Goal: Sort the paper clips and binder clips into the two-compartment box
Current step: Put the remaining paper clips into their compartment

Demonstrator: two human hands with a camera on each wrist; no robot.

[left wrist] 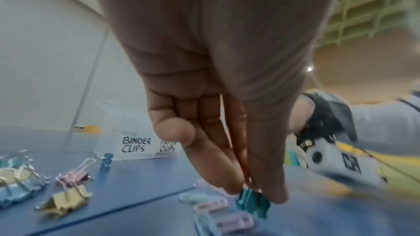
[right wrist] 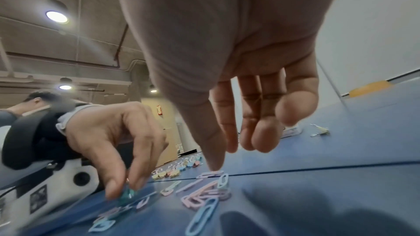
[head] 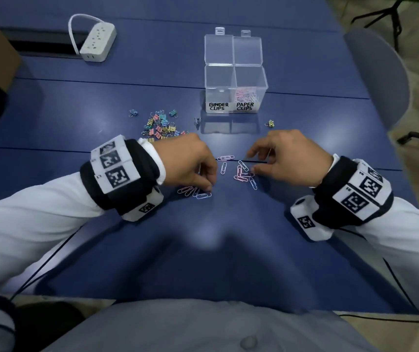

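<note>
Left hand [left wrist: 218,96] fingers [left wrist: 227,182] pinch a teal binder clip [left wrist: 253,202]; right hand [right wrist: 238,60] fingers [right wrist: 263,132] hang relaxed, thumb touching a paper clip [right wrist: 210,174] on the table [head: 228,224].

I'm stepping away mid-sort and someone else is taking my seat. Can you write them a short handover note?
Left hand: pinches a teal binder clip just above the table.
Right hand: open, fingers reaching down at loose paper clips.
Box: lids open; paper-clip side partly filled, binder-clip side looks empty.
Left to do: binder clip pile, strays by the box, and the paper clips between the hands.
</note>
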